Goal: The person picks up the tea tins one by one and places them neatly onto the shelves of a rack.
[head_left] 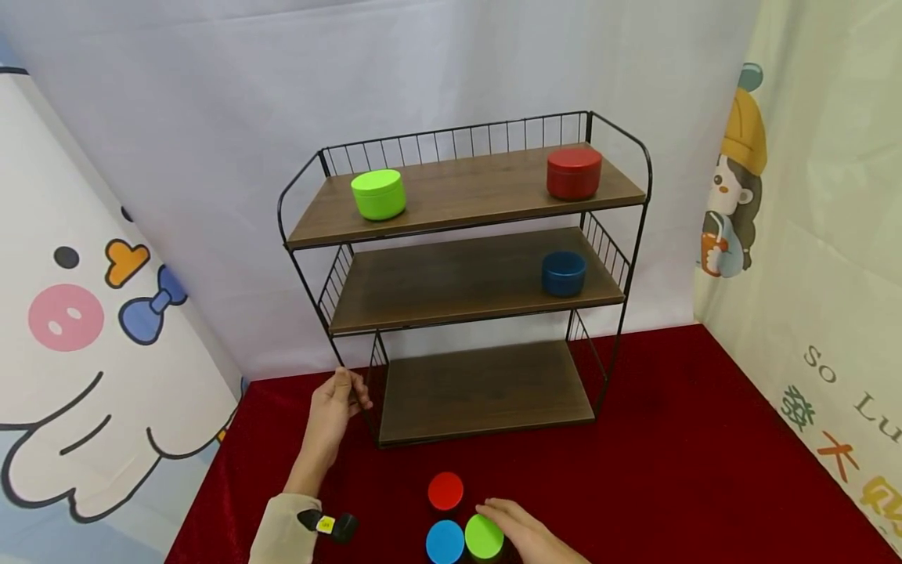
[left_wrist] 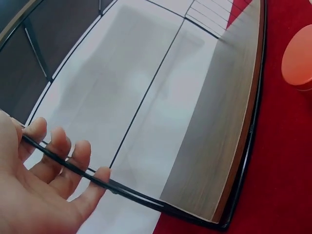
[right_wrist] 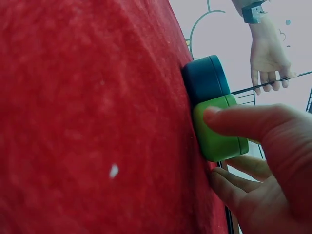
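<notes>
My left hand [head_left: 337, 401] holds the left front upright of a black wire rack with wooden shelves [head_left: 486, 392]. In the left wrist view, the fingers [left_wrist: 80, 158] wrap behind the thin black bar. Low at the front, my right hand [head_left: 530, 533] is at a small round green tin [head_left: 484, 536]. The right wrist view shows the thumb on one side of this green tin [right_wrist: 219, 139] and the other fingers on its far side. A blue tin [head_left: 445, 542] stands right beside it, and a red tin [head_left: 445, 491] sits just behind them.
On the top shelf are a larger green tin [head_left: 379, 194] at left and a dark red tin [head_left: 574, 173] at right. A dark blue tin [head_left: 564, 273] stands on the middle shelf. Red cloth [head_left: 676, 454] covers the table; printed curtains [head_left: 810, 313] hang around it.
</notes>
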Tool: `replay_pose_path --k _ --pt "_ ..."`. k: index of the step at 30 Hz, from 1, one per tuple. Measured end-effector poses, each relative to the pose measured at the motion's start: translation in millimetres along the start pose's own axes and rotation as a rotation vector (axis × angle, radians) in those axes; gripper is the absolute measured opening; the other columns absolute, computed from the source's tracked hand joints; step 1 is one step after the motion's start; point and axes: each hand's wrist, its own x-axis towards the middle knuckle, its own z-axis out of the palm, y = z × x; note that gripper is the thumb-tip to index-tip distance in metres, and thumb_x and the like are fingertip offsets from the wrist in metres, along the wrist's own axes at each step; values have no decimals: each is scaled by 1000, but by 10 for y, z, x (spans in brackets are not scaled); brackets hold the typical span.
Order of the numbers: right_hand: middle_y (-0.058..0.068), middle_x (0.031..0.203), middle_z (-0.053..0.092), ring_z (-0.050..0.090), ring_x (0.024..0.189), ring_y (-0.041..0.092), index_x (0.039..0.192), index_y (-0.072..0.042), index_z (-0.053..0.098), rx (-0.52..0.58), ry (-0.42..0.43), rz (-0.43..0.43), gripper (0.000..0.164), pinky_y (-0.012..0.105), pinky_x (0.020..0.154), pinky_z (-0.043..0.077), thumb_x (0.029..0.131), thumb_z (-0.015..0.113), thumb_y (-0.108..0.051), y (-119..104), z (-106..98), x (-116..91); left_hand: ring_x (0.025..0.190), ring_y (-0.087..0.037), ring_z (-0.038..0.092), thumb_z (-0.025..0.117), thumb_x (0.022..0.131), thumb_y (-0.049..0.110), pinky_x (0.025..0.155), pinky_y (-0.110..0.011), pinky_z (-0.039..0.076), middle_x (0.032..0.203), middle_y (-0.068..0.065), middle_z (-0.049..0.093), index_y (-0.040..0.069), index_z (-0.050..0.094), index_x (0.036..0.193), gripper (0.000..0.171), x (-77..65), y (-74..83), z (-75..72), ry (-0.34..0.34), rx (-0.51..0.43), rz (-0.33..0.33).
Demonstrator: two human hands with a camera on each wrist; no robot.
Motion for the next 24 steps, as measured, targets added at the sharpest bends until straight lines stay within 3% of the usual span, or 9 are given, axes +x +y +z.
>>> replay_pose_path --k 5,13,19,24 --pt "21 144 48 53 131 28 150 2 44 -8 17 -40 72 34 101 53 98 71 -40 23 46 18 82 -10 67 35 114 26 79 -26 56 86 -2 65 -7 60 108 42 -43 -96 47 87 23 70" --pt "15 136 56 56 123 12 145 3 49 28 41 -123 54 27 96 52 103 66 -27 27 48 40 91 -13 70 42 112 29 87 -25 59 94 -2 66 -12 58 117 45 -75 -99 74 115 -103 35" --pt "14 132 57 58 119 12 141 4 52 -54 53 -91 56 25 93 53 91 75 -2 -28 18 89 96 -14 70 45 111 34 89 -25 54 96 3 68 -7 62 122 46 -124 -151 151 184 -107 17" --pt "10 134 57 59 120 13 141 0 53 -42 86 -41 59 26 95 54 87 79 -1 -180 -89 128 104 -11 68 45 112 31 96 -26 50 111 -5 72 1 63 129 39 -182 -175 164 184 -81 21"
